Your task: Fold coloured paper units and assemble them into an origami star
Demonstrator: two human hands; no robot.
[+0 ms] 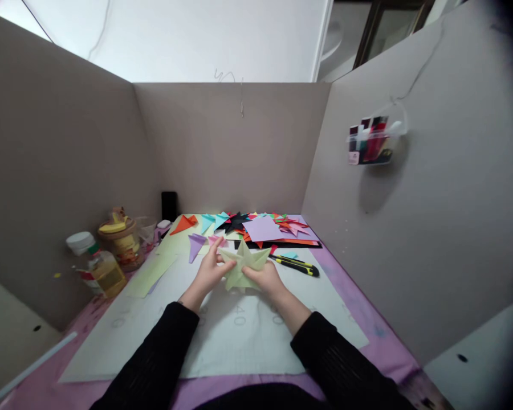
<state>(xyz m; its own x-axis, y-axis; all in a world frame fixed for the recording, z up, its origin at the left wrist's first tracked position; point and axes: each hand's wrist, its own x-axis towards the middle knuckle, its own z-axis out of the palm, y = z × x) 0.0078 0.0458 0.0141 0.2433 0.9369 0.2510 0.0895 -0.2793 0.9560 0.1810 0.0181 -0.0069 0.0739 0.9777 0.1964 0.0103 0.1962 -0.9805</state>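
A pale yellow-green origami star (244,263) is held up above the white sheet (235,353), its points spread and creases showing. My left hand (211,269) grips its left side, with the thumb on the near face and the index finger raised behind. On the right side, my right hand (265,276) pinches the star, thumb on the front and the other fingers mostly hidden behind the paper. Just beyond my right hand lies a yellow and black utility knife (297,264). A folded purple paper piece (195,246) rests past my left hand.
Folded paper stars, including a black one (236,222), and a lilac square (263,228) lie at the back. An orange folded piece (183,224) is left of them. A bottle (100,267) and a tub (122,242) stand left. Grey partitions (231,148) enclose the table.
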